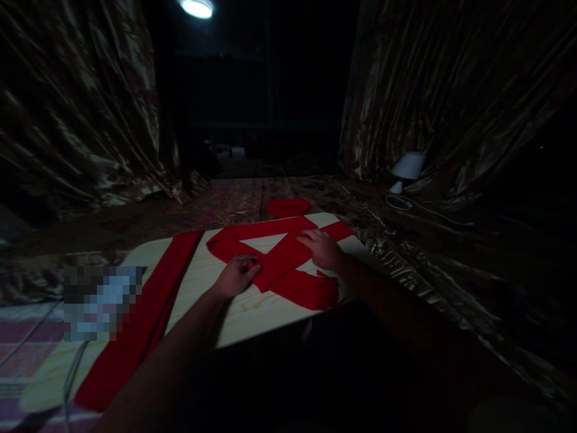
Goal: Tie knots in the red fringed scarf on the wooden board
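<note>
A long red scarf (pixel 283 255) lies looped and crossed over itself on a pale wood-patterned board (pixel 198 294). Its lower right end looks ragged or fringed. My left hand (pixel 237 276) is at the near left edge of the crossing, thumb and fingers closed on the fabric. On the upper right of the same strip rests my right hand (pixel 322 248), fingers stretched out and a little apart, palm down. Another wide red strip of fabric (pixel 135 331) lies folded lengthwise across the board's left side, beside my left forearm.
Beyond the board sits a round red fabric piece (pixel 288 207). A small white lamp (pixel 408 165) with a cord stands at the right, near patterned curtains (pixel 387 90). A blurred-out item (pixel 103 304) and a cable (pixel 72 373) are at the left. The room is dark.
</note>
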`<action>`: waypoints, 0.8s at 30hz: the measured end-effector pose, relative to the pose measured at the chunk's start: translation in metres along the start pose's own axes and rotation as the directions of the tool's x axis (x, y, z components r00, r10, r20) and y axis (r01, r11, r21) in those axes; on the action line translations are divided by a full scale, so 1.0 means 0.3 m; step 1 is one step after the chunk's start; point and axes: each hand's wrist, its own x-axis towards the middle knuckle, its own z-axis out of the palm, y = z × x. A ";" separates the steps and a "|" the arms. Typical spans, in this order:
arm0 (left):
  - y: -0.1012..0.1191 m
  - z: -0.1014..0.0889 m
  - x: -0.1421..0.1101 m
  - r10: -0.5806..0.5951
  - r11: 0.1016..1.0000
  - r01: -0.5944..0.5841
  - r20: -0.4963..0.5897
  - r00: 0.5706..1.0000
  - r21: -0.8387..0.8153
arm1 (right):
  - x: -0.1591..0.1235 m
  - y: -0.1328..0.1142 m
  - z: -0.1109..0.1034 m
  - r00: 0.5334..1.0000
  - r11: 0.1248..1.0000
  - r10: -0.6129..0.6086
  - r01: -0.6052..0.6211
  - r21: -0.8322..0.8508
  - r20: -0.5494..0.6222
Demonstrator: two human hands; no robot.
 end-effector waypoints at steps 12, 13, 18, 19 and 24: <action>0.024 0.004 -0.003 0.000 0.989 0.002 -0.012 1.000 0.149 | -0.027 -0.050 0.147 0.968 0.910 0.232 -0.183 0.371 -0.091; 0.025 0.003 -0.006 -0.005 0.987 0.007 -0.012 1.000 0.160 | -0.026 -0.044 0.144 0.949 0.896 0.297 -0.240 0.374 -0.101; 0.054 -0.007 -0.036 0.021 0.978 0.001 -0.103 0.994 0.208 | -0.034 -0.035 0.115 0.858 0.870 0.471 -0.412 0.270 -0.207; 0.061 -0.008 -0.042 0.066 0.969 -0.040 -0.101 0.993 0.244 | -0.036 -0.036 0.111 0.854 0.870 0.475 -0.419 0.260 -0.212; 0.066 0.004 -0.046 0.079 0.904 -0.159 0.210 0.974 0.398 | -0.043 -0.034 0.110 0.880 0.875 0.453 -0.410 0.257 -0.140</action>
